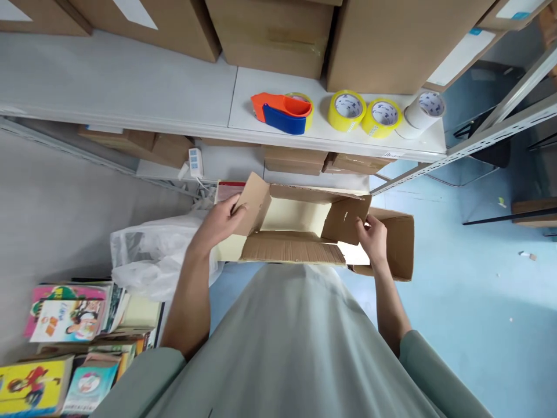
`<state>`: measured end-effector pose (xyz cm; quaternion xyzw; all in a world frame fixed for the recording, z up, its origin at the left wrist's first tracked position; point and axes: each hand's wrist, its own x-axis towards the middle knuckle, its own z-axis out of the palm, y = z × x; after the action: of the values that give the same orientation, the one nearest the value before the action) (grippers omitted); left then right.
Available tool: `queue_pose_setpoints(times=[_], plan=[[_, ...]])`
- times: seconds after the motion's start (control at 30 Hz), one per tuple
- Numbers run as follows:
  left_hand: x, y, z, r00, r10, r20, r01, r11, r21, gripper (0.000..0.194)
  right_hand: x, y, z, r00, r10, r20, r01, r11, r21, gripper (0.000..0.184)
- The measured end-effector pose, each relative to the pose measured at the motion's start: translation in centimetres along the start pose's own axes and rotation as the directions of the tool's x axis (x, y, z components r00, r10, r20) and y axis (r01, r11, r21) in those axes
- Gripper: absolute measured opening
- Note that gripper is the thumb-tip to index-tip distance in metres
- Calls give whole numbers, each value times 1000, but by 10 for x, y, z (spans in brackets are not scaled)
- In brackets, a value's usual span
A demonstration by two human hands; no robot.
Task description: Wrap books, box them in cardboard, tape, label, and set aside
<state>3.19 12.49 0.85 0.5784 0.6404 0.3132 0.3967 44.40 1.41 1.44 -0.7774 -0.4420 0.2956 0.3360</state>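
Observation:
Directly in front of my body is a cardboard box (293, 249) with its flaps spread and its pale inside showing through the gap. My left hand (221, 220) pinches the left end flap (256, 203), thumb on its inner face. The right end flap (347, 219) leans inward, and the fingers of my right hand (373, 237) are closed on its outer edge. A red-and-white printed item (229, 189) shows partly behind the left flap. Beside my right hand stands a second open cardboard box (395, 244).
A shelf (174, 81) ahead holds large cartons (274, 40), an orange-and-blue tape dispenser (282, 113), yellow tape rolls (347, 110) and a white roll (424, 113). Left are a power strip (195, 162), a white plastic bag (152, 249) and stacked books (69, 319). A metal shelf post (487, 136) slants at right.

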Motion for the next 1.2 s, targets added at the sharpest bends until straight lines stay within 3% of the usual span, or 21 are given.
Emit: queue_pose_setpoints(times=[0.13,0.3,0.47,0.6,0.77,0.97,1.2], plan=[[-6,-7,20,1000,28,-8,-25,968,250,10,6,1,11,998,-49,31,51,996,-74,46],[-11,-18,13,1000,21,12,-23,966,259,19,10,0,4,990,-82,117,103,978,-183,46],[-28,-9,10,1000,0,-3,0,968,250,20,1,-3,-5,968,-132,215,193,936,-296,42],[-40,-3,25,999,38,5,-37,944,329,12,-4,-8,-10,977,-144,157,193,912,-361,39],[-41,-3,47,998,45,40,-58,907,417,16,10,-11,-14,985,-140,97,167,905,-392,35],[-42,16,45,993,-13,115,-57,808,586,29,7,-15,-18,971,-157,180,219,889,-401,37],[-30,33,47,998,21,54,-50,784,619,35,9,-18,-10,974,-216,64,223,886,-407,37]])
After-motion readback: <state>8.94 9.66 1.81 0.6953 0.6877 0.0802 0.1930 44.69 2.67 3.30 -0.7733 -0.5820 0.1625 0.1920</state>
